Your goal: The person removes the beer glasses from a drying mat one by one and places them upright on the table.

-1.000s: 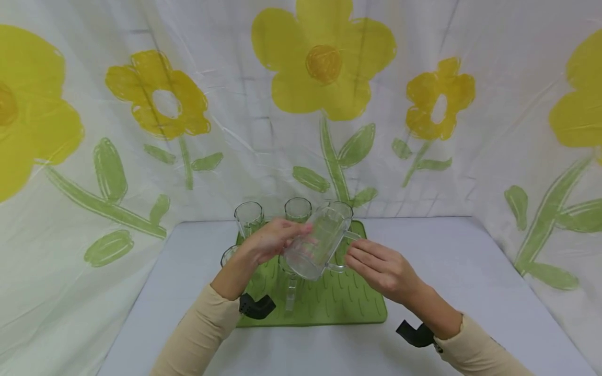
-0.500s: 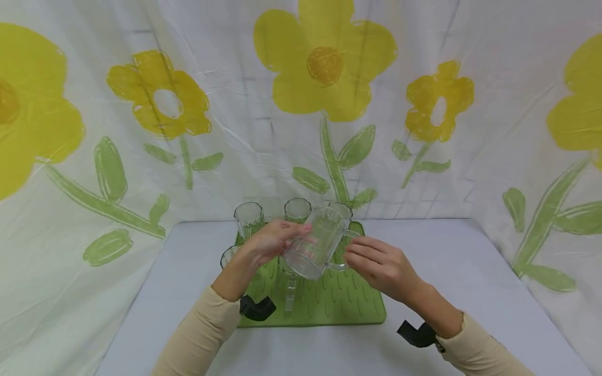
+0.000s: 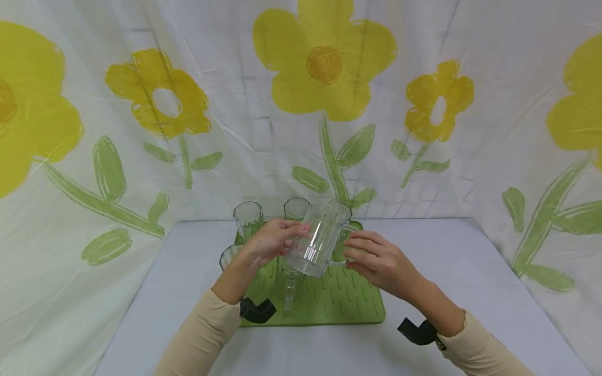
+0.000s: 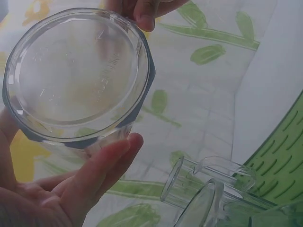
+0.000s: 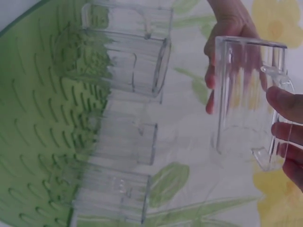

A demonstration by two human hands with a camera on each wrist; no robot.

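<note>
A clear glass mug (image 3: 316, 244) is held tilted above the green mat, its base toward me and its mouth pointing up and away. My left hand (image 3: 271, 243) grips the mug's body from the left. In the left wrist view the round base of the mug (image 4: 71, 75) faces the camera, with my left hand's fingers along its side. On the other side, my right hand (image 3: 378, 261) holds the handle. The right wrist view has the right thumb and fingertips around the handle of the mug (image 5: 241, 94).
The green ribbed drying mat (image 3: 350, 308) lies on a white table (image 3: 437, 250). Several more glass mugs stand on it, among them a back left mug (image 3: 248, 216), a back middle mug (image 3: 296, 208) and a front mug (image 3: 289, 292) beneath the held one. A flowered curtain (image 3: 235, 156) hangs behind.
The held mug has turned slightly and tipped a little more upright. My right hand's fingers have spread apart somewhat at the handle. The left hand has barely moved.
</note>
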